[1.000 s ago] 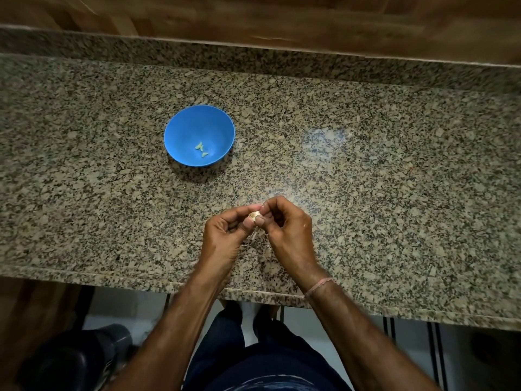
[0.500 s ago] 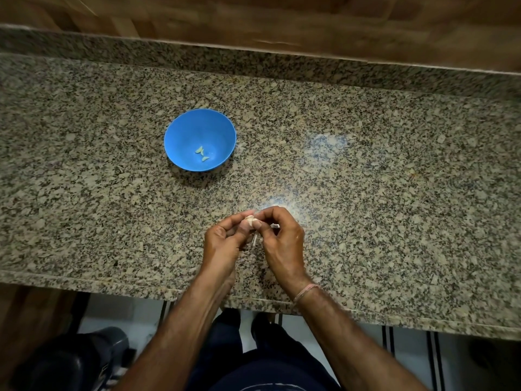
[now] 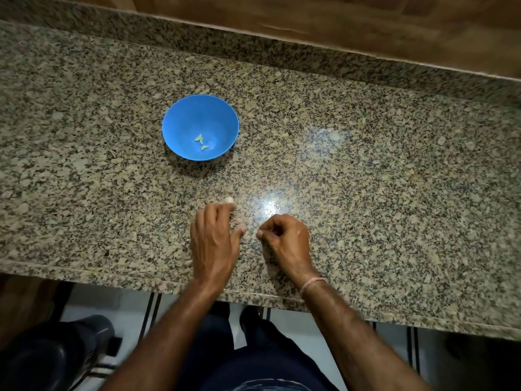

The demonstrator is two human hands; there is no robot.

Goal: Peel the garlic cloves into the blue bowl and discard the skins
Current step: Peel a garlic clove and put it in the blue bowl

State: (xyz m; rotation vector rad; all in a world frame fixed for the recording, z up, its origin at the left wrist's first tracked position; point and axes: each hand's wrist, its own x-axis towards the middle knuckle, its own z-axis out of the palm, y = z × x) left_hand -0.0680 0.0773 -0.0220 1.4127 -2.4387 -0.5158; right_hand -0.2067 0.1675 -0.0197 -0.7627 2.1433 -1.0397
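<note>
Blue bowl (image 3: 183, 122): on the granite counter (image 3: 366, 179); peeled cloves (image 3: 198, 138) on its floor.
Garlic clove (image 3: 229, 200): 1 pale, blurred clove on the bowl's near side, at the left fingertips.
Left hand (image 3: 214, 244): fingers nearly straight, pointing toward the bowl; whether they grip the clove cannot be told.
Right hand (image 3: 284, 241): nearer than the bowl and to its right; fingers curled, thumb against forefinger, contents indiscernible.

A speckled beige-and-black granite counter (image 3: 394, 193) filled most of the view, with a bright patch of glare (image 3: 267, 206) on its polished top near the front edge. A low upstand of the same granite (image 3: 253, 49) ran along its far side, below a brown wood-grain panel (image 3: 366, 18). Under the front edge lay a white floor (image 3: 121, 303) with thin dark stripes (image 3: 150, 309), and a dark rounded object (image 3: 48, 354) stood at lower left, too dim to identify.
</note>
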